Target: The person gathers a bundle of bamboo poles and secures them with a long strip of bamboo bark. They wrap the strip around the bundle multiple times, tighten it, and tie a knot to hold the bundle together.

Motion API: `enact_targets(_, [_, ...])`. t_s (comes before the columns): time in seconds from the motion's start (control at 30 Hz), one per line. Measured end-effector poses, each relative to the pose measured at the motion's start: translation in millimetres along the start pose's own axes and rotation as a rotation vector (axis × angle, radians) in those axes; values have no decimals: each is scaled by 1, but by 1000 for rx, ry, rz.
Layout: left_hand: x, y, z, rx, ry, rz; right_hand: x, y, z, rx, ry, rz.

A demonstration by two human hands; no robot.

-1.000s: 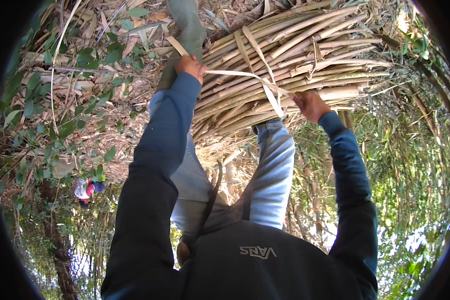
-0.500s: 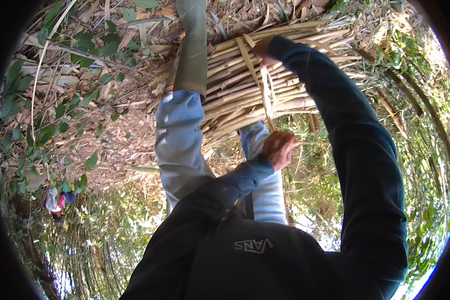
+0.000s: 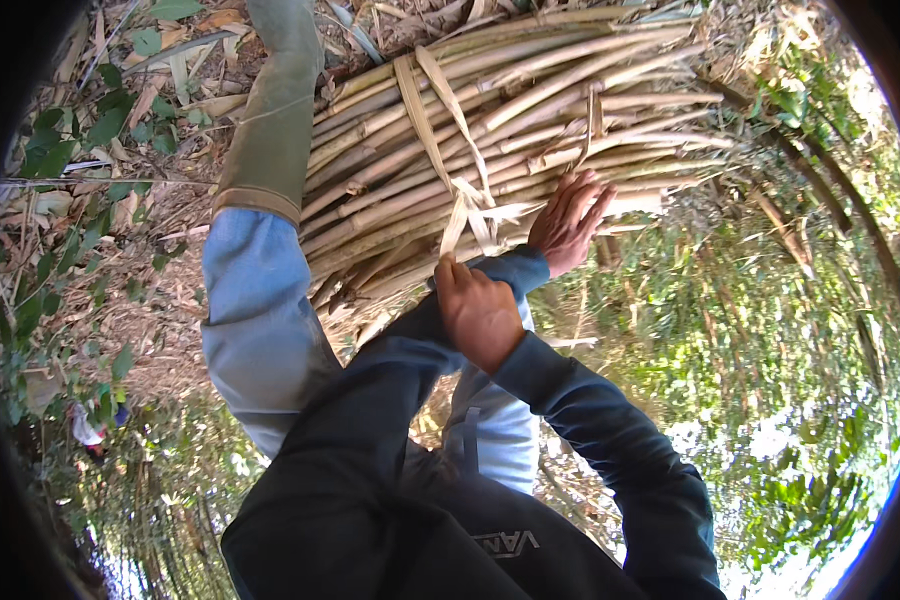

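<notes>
Many stalks (image 3: 530, 115) beside boot (image 3: 270, 130); right hand (image 3: 480, 315), over left sleeve (image 3: 385, 365), grips strip (image 3: 454, 230); left hand (image 3: 568, 228) splayed.

The stalks (image 3: 540, 110) run left to right across the far middle, with strips (image 3: 419, 115) laid over them. The boot (image 3: 275, 130) stands just left, leaves (image 3: 110, 120) farther left. The right hand (image 3: 480, 312) is at the strips' near end, above the left forearm (image 3: 520, 268). The left hand (image 3: 570, 222) is farther right, over the stalks' near edge; foliage (image 3: 750, 300) is right of it.
</notes>
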State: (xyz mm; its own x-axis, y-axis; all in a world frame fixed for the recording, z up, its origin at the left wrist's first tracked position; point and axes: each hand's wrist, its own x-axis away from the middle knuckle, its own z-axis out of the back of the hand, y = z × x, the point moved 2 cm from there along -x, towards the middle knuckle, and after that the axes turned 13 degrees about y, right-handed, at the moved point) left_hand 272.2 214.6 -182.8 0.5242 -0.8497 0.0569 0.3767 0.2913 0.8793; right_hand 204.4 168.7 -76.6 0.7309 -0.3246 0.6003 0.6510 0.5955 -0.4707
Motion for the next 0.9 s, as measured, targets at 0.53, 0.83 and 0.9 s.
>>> enact_targets(0.53, [80, -37, 218, -324, -985, 765, 47, 90, -94, -399, 330, -385])
enact_targets(0.83, [16, -37, 143, -710, -371, 454, 55, 88, -94, -439, 523, -331])
enact_targets(0.9, [12, -36, 154, -667, -394, 526, 59, 82, -86, -513, 507, -391])
